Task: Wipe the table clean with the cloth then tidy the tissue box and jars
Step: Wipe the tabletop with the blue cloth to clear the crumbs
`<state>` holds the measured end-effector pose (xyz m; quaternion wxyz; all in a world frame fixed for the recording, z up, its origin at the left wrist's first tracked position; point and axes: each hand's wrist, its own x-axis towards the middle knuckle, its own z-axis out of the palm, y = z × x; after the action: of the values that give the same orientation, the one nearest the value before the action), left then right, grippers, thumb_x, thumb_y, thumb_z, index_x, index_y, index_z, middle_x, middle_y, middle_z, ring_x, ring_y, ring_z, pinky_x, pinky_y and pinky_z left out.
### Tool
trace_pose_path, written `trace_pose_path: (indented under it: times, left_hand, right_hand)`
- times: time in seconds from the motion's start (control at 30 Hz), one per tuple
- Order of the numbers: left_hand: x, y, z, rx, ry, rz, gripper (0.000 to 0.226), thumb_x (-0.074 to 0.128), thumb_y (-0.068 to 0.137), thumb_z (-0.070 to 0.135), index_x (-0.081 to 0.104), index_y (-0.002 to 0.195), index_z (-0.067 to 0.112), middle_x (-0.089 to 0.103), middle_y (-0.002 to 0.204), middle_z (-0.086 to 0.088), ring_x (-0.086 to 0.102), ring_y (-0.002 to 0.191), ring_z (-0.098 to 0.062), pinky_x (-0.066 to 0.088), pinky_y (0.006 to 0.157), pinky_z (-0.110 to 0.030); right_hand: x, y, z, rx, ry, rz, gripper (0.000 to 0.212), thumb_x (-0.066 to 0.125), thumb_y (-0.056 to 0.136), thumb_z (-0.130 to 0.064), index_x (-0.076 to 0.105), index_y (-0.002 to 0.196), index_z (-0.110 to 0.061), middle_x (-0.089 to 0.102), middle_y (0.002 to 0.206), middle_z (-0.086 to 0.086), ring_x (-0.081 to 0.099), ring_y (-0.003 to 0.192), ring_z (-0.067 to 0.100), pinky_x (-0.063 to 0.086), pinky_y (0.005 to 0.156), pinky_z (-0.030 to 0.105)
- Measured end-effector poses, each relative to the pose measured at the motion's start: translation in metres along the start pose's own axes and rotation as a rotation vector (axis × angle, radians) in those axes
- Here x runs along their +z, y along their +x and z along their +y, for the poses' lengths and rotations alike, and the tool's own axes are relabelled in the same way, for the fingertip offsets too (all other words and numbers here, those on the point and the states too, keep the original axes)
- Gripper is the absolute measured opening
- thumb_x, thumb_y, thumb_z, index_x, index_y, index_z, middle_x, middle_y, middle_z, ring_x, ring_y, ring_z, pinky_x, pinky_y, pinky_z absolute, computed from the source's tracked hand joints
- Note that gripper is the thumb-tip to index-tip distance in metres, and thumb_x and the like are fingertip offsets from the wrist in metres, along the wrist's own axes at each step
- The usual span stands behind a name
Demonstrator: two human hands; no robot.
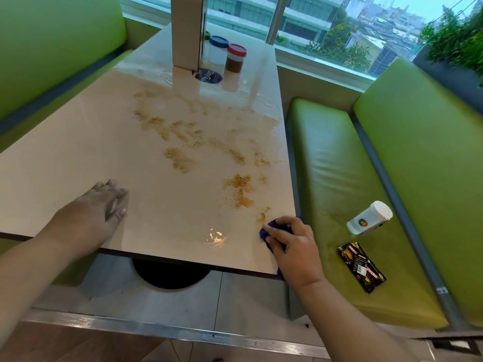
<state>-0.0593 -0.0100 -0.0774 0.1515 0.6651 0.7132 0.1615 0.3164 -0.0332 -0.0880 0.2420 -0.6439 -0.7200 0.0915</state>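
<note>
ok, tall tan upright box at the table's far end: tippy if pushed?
Probably: the tall tan box stands on a narrow end, so a high push likely topples it. Looks cardboard, probably light. Wet-looking tabletop may let it slide.

Green bench seat (352, 178) lay just right of the grip; daylit window (313, 30) stood far beyond; grey floor tiles (183, 309) below.

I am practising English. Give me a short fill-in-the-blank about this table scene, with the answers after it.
The right hand grips a ____ cloth at the near right corner of the table.
The hand resting flat on the table is the ____ one.
The jar with brown contents has a ____ lid.
On the green bench, the white cup lies on its ____.
Answers: blue, left, red, side.
</note>
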Motion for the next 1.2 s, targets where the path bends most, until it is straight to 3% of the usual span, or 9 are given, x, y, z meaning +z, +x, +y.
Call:
trace_pose_path:
  times: [0.17,0.33,0.47,0.57,0.7,0.83,0.9,1.03,1.2]
  left_hand:
    - [0.001,0.001,-0.002,0.001,-0.011,-0.001,0.046,0.054,0.090,0.022,0.047,0.135,0.017,0.030,0.151,-0.006,0.022,0.141,-0.019,0.022,0.112,-0.036]
    - [0.002,0.001,-0.003,0.012,-0.001,-0.004,0.047,0.055,0.090,0.021,0.046,0.136,0.017,0.030,0.151,-0.007,0.022,0.141,-0.020,0.021,0.112,-0.035]
    - [0.003,0.002,-0.005,0.013,0.006,-0.004,0.047,0.055,0.089,0.022,0.047,0.135,0.017,0.030,0.151,-0.007,0.023,0.141,-0.021,0.022,0.112,-0.037]
    - [0.002,0.002,-0.004,0.012,-0.006,-0.005,0.047,0.056,0.089,0.022,0.047,0.135,0.016,0.030,0.151,-0.007,0.023,0.141,-0.022,0.022,0.112,-0.036]
    - [0.001,0.001,-0.002,0.011,-0.015,0.010,0.047,0.055,0.090,0.022,0.047,0.135,0.017,0.030,0.151,-0.007,0.022,0.141,-0.020,0.021,0.112,-0.035]
    - [0.000,0.000,-0.002,0.016,-0.017,0.004,0.047,0.054,0.090,0.024,0.046,0.136,0.017,0.029,0.151,-0.005,0.021,0.142,-0.018,0.020,0.112,-0.033]
    - [-0.001,-0.001,-0.002,0.019,-0.025,0.008,0.046,0.054,0.090,0.023,0.046,0.136,0.017,0.029,0.151,-0.005,0.021,0.142,-0.018,0.020,0.112,-0.034]
    - [0.000,0.000,-0.003,0.029,-0.017,-0.008,0.048,0.052,0.091,0.025,0.044,0.137,0.017,0.027,0.152,-0.005,0.019,0.142,-0.018,0.018,0.113,-0.033]
    - [0.001,0.001,-0.004,0.038,-0.012,-0.008,0.048,0.053,0.091,0.024,0.044,0.137,0.017,0.028,0.152,-0.006,0.019,0.142,-0.018,0.017,0.112,-0.031]
  right_hand:
    - [0.000,-0.007,-0.010,-0.114,0.029,-0.107,0.030,0.066,0.087,-0.021,0.067,0.116,-0.030,0.056,0.114,-0.016,0.039,0.105,0.002,0.027,0.095,0.008]
    - [0.000,0.013,-0.008,0.042,0.005,0.040,0.024,0.065,0.087,-0.015,0.070,0.110,-0.019,0.063,0.110,-0.005,0.044,0.101,0.010,0.043,0.095,0.029]
    - [0.000,0.010,-0.008,-0.104,0.008,-0.096,0.025,0.068,0.085,-0.016,0.071,0.110,-0.022,0.062,0.111,-0.012,0.043,0.103,0.005,0.030,0.095,0.011]
    - [0.002,0.025,-0.003,0.020,0.031,0.020,0.019,0.067,0.086,-0.016,0.074,0.103,-0.018,0.063,0.106,-0.006,0.040,0.098,0.006,0.035,0.092,0.016]
    - [0.006,0.021,-0.007,-0.066,0.048,-0.081,0.021,0.068,0.085,-0.020,0.073,0.105,-0.022,0.060,0.106,-0.011,0.042,0.099,0.007,0.032,0.094,0.016]
    - [0.004,0.030,0.012,0.058,0.003,0.058,0.018,0.069,0.084,-0.031,0.072,0.101,-0.036,0.057,0.105,-0.021,0.042,0.097,0.003,0.041,0.092,0.037]
    - [0.010,0.030,0.004,0.131,0.054,0.061,0.017,0.068,0.084,-0.034,0.072,0.101,-0.037,0.056,0.106,-0.018,0.040,0.095,0.000,0.042,0.094,0.037]
    - [0.006,0.014,0.004,-0.148,-0.029,-0.039,0.025,0.070,0.083,-0.026,0.071,0.107,-0.031,0.060,0.110,-0.016,0.047,0.100,0.010,0.043,0.094,0.037]
    - [0.005,0.029,0.003,0.064,-0.057,0.035,0.021,0.065,0.088,-0.028,0.072,0.107,-0.029,0.054,0.118,-0.012,0.039,0.109,0.013,0.039,0.099,0.035]
